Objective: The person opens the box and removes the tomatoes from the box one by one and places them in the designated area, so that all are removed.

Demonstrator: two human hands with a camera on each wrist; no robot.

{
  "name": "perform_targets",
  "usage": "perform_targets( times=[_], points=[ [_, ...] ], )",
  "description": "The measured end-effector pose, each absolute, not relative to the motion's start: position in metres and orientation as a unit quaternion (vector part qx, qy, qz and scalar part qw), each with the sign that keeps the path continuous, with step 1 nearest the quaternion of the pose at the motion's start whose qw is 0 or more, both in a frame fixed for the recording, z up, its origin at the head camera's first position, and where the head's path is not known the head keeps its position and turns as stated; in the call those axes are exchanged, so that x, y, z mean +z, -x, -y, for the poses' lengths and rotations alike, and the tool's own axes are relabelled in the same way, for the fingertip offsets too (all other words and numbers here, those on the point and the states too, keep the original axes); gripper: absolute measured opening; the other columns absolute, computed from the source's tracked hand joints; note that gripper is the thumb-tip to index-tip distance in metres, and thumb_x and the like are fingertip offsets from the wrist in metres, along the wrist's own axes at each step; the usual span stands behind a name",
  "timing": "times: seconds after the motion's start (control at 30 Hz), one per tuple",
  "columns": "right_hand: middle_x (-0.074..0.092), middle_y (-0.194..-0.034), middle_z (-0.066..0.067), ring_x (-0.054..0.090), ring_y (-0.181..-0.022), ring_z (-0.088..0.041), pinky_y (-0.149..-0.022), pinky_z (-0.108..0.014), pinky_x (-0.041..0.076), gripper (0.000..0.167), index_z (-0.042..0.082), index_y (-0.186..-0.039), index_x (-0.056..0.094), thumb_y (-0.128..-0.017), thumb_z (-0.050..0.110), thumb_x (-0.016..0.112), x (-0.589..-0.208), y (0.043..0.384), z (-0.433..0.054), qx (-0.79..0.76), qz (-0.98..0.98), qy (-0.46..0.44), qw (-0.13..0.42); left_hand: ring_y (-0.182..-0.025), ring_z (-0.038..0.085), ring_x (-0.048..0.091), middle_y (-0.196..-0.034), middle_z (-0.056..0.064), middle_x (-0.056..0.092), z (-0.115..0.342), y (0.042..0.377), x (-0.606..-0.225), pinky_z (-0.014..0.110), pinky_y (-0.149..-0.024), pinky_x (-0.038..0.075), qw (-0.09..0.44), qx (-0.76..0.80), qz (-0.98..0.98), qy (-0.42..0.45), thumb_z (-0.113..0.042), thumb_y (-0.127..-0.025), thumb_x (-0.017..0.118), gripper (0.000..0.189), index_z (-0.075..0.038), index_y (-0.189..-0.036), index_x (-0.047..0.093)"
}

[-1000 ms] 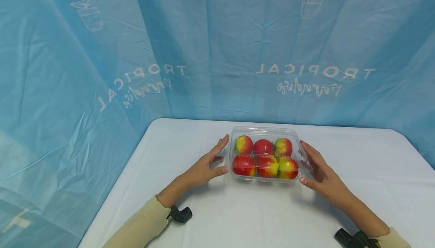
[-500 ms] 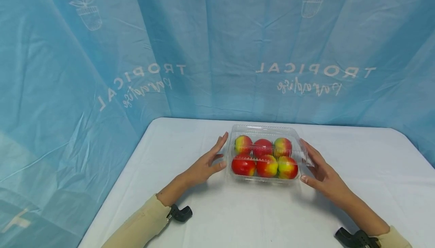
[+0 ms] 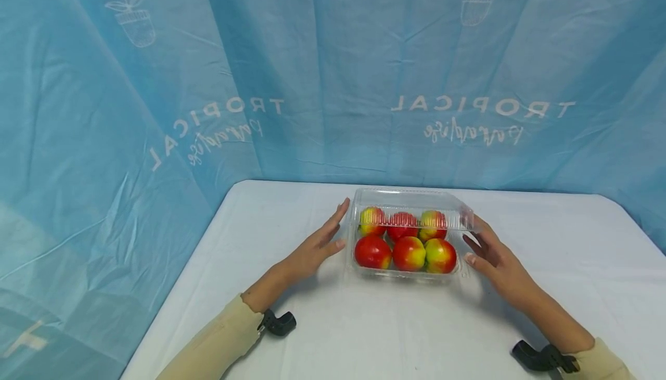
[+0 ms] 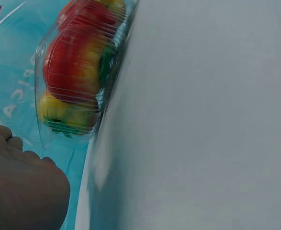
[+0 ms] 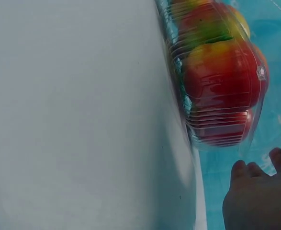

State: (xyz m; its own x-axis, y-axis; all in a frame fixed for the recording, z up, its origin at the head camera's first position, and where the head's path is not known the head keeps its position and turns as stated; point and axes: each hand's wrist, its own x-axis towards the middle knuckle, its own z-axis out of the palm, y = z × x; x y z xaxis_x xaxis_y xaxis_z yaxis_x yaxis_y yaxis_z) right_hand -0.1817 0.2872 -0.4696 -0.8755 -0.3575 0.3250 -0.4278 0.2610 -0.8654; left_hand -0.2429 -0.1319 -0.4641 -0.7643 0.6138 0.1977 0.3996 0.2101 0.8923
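Observation:
A clear plastic clamshell box [image 3: 406, 276] sits on the table with several red and yellow apples [image 3: 409, 254] inside, in two rows. Its lid [image 3: 416, 198] is partly raised, the front edge over the back row. My left hand [image 3: 307, 255] is at the box's left side, fingers straight and thumb spread apart. On the other side, my right hand [image 3: 502, 261] has its extended fingertips at the lid's right corner, seen partly through the plastic. Both wrist views show the box's ribbed side wall [image 4: 78, 81] with apples behind it.
A white cloth covers the table [image 3: 395, 334]. Right behind its far edge hangs a blue curtain [image 3: 354, 79] with white print, which also runs along the left. Each wrist wears a black camera mount [image 3: 279, 323].
The lid's front edge has swung up and back, baring the front row of apples. My right fingers have followed the lid's corner; my left hand has risen slightly.

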Motion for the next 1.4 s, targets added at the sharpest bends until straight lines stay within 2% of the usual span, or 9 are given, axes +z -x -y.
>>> perform_targets(
  times=[0.17,0.3,0.4,0.53,0.67,0.97,1.2,1.4],
  points=[
    [0.021,-0.173,-0.022,0.034,-0.152,0.002,-0.111,-0.010,0.034,0.078,0.021,-0.171,0.019,-0.106,-0.001,0.055,-0.467,0.183,-0.287,0.540,0.809,-0.229,0.036,-0.164,0.011,0.002,-0.176,-0.020,0.004,0.132,0.245,-0.461,0.057,-0.129,0.014,0.098,0.531,-0.776,-0.325,-0.033,-0.112,0.045,0.069,-0.037,-0.171,0.010],
    [0.024,-0.173,-0.019,0.031,-0.152,0.006,-0.112,-0.009,0.032,0.078,0.023,-0.171,0.020,-0.105,0.002,0.056,-0.465,0.186,-0.286,0.524,0.820,-0.225,0.051,-0.163,0.008,0.004,-0.176,-0.021,0.004,0.132,0.247,-0.459,0.057,-0.130,0.011,0.095,0.528,-0.777,-0.329,-0.041,-0.113,0.039,0.065,-0.038,-0.171,0.010],
    [0.023,-0.174,-0.016,0.029,-0.155,0.003,-0.114,-0.009,0.031,0.078,0.019,-0.171,0.021,-0.104,0.000,0.056,-0.465,0.188,-0.285,0.523,0.819,-0.228,0.063,-0.163,0.008,0.003,-0.176,-0.020,0.005,0.132,0.249,-0.459,0.057,-0.131,0.008,0.093,0.525,-0.779,-0.331,-0.044,-0.113,0.035,0.063,-0.038,-0.171,0.009],
    [0.023,-0.173,-0.019,0.030,-0.154,0.002,-0.113,-0.009,0.032,0.077,0.015,-0.170,0.022,-0.103,-0.002,0.056,-0.466,0.191,-0.285,0.520,0.820,-0.226,0.074,-0.164,0.010,0.002,-0.176,-0.019,0.004,0.132,0.252,-0.457,0.060,-0.130,0.005,0.091,0.520,-0.783,-0.328,-0.049,-0.113,0.031,0.064,-0.036,-0.171,0.009],
    [0.024,-0.173,-0.020,0.032,-0.153,0.003,-0.112,-0.009,0.033,0.078,0.017,-0.170,0.023,-0.103,-0.001,0.057,-0.466,0.195,-0.285,0.521,0.820,-0.223,0.077,-0.164,0.011,0.001,-0.176,-0.018,0.003,0.131,0.253,-0.455,0.062,-0.129,0.003,0.093,0.521,-0.783,-0.326,-0.052,-0.112,0.030,0.065,-0.035,-0.171,0.009],
    [0.024,-0.175,-0.011,0.031,-0.158,-0.011,-0.113,-0.010,0.033,0.074,0.016,-0.170,0.024,-0.105,0.006,0.059,-0.460,0.203,-0.282,0.522,0.820,-0.222,0.078,-0.164,0.013,-0.001,-0.176,-0.019,0.003,0.127,0.258,-0.454,0.064,-0.129,0.002,0.091,0.529,-0.782,-0.318,-0.057,-0.111,0.031,0.067,-0.038,-0.171,0.009],
    [0.024,-0.175,-0.006,0.028,-0.158,-0.039,-0.111,-0.010,0.035,0.073,0.023,-0.171,0.023,-0.107,0.009,0.057,-0.458,0.210,-0.280,0.524,0.824,-0.202,0.071,-0.164,0.011,0.002,-0.175,-0.022,0.003,0.124,0.263,-0.452,0.063,-0.129,0.006,0.091,0.542,-0.774,-0.314,-0.061,-0.110,0.028,0.069,-0.038,-0.171,0.008],
    [0.023,-0.176,-0.002,0.027,-0.158,-0.040,-0.110,-0.008,0.033,0.072,0.025,-0.171,0.021,-0.109,0.011,0.054,-0.458,0.217,-0.278,0.529,0.823,-0.194,0.068,-0.164,0.012,0.004,-0.176,-0.019,0.005,0.124,0.266,-0.453,0.059,-0.130,0.006,0.093,0.553,-0.765,-0.316,-0.058,-0.111,0.027,0.068,-0.033,-0.172,0.008]
  ],
)
